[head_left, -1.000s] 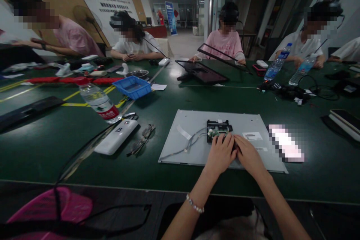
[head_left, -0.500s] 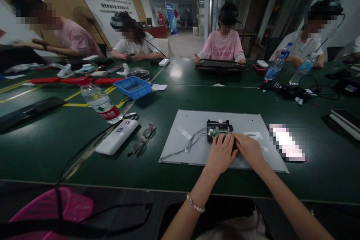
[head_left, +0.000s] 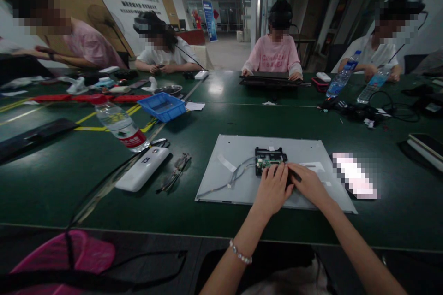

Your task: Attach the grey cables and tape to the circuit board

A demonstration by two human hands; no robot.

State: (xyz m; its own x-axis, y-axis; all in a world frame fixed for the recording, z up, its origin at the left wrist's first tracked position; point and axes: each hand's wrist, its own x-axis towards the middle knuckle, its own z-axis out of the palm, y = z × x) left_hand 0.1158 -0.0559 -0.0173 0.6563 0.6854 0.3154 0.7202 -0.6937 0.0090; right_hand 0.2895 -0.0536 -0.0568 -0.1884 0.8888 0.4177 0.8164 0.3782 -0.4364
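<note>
Left hand: the left hand (head_left: pixel 273 190) lay palm-down on the flat grey metal back panel (head_left: pixel 238 166), forearm reaching in from the lower edge, a beaded bracelet (head_left: pixel 240 252) at the wrist; its fingers (head_left: pixel 277 173) were curled loosely over the near edge of the small green circuit board (head_left: pixel 265 162).
Right hand: the right hand (head_left: pixel 309 184) lay beside it, the two hands touching at the fingertips; its fingers pointed left toward the board. Whether either hand pinched anything could not be told, since the contact spot was covered.
Circuit board: it sat in a black rectangular frame (head_left: pixel 271 153) near the middle of the panel, its near part hidden under the hands.
Panel: matt, thin, rectangular, lying flat on the dark green counter (head_left: pixel 207 120); pale flat ribbon cables (head_left: pixel 231 176) ran leftward from the board across it.
Left of panel: a white glossy oblong device (head_left: pixel 143 168), a clear plastic water bottle with a red label (head_left: pixel 121 125) lying tilted, and a blue plastic tray (head_left: pixel 162 106) farther back.
Hard to make out: the small dark tangled object (head_left: pixel 175 173) between device and panel was too dim to identify.
Cut off: the pink object (head_left: pixel 58 256) at the lower left corner.
</note>
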